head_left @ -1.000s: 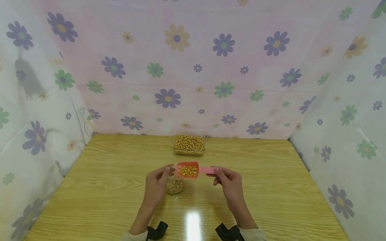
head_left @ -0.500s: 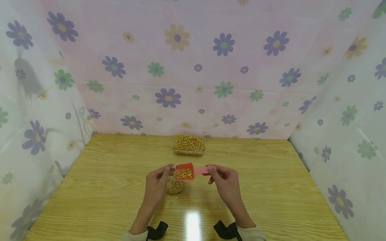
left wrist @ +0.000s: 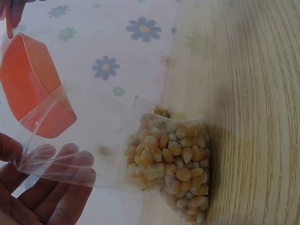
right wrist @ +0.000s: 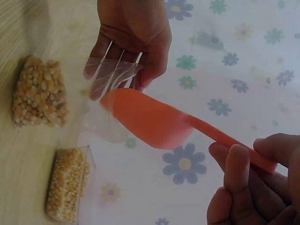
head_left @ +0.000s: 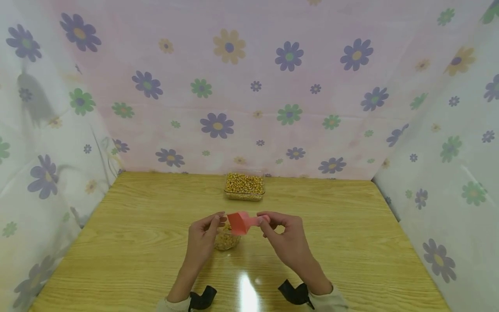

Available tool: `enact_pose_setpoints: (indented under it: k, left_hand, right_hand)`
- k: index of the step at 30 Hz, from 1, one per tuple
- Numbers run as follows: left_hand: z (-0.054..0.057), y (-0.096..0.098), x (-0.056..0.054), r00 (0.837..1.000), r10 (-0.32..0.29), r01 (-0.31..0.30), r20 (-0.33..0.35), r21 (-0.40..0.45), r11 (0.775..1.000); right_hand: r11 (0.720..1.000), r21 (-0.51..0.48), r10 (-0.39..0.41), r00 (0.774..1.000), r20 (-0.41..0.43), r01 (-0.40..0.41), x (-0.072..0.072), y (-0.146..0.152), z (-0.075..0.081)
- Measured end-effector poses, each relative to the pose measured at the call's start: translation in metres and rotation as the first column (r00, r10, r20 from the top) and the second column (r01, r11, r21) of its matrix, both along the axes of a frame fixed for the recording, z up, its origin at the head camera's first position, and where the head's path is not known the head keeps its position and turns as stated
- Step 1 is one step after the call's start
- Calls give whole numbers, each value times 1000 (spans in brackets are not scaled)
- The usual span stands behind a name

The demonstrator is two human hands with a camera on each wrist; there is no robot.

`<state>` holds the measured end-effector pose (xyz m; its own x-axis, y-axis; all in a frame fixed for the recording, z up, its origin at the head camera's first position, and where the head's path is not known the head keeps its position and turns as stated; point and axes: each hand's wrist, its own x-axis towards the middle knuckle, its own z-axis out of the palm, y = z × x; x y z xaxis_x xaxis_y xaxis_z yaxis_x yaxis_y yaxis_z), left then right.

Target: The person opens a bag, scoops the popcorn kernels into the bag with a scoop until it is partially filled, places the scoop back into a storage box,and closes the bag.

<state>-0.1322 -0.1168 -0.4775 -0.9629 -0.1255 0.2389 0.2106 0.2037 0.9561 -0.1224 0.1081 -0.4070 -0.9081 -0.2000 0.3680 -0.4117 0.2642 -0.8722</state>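
My right hand [head_left: 286, 236] grips the handle of a pink-red scoop [head_left: 241, 222], which is tipped to the left; no kernels show in its bowl. In the right wrist view the lip of the scoop [right wrist: 150, 119] reaches into the mouth of a clear plastic bag [right wrist: 105, 124]. My left hand [head_left: 202, 238] pinches the bag's upper edge between thumb and fingers, holding the mouth apart. Corn kernels [left wrist: 173, 161] fill the bottom of the bag, which stands on the table, as the left wrist view shows.
A clear glass container [head_left: 244, 196] full of corn kernels stands behind the hands, near the back edge of the wooden table [head_left: 148, 216]. A flowered curtain [head_left: 249, 99] encloses the back and both sides.
The scoop has moved left and tilted over the bag; the kernels seen in it earlier have left its bowl. My right hand has shifted left and turned, while my left hand stays in place.
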Motion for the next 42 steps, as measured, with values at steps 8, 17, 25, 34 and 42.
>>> enact_pose_setpoints:
  k: [8,17,25,34,42]
  left_hand:
    - [2,1,0,1000,-2,2,28,1,1000]
    - [1,1,0,998,13,-11,55,-30,999]
    - [1,2,0,997,33,-30,70,-37,999]
    - [6,2,0,998,17,-16,53,-21,1000]
    - [7,2,0,997,15,-14,72,-15,1000]
  right_hand:
    - [996,84,19,993,-115,-9,2,7,12]
    - [997,44,-41,956,-291,57,-5,21,17]
    - [984,-51,-178,951,-252,170,-31,33,4]
    - [960,-89,-274,953,-129,264,-67,29,-5]
    - [970,-58,-243,961,-131,237,-107,28,-41]
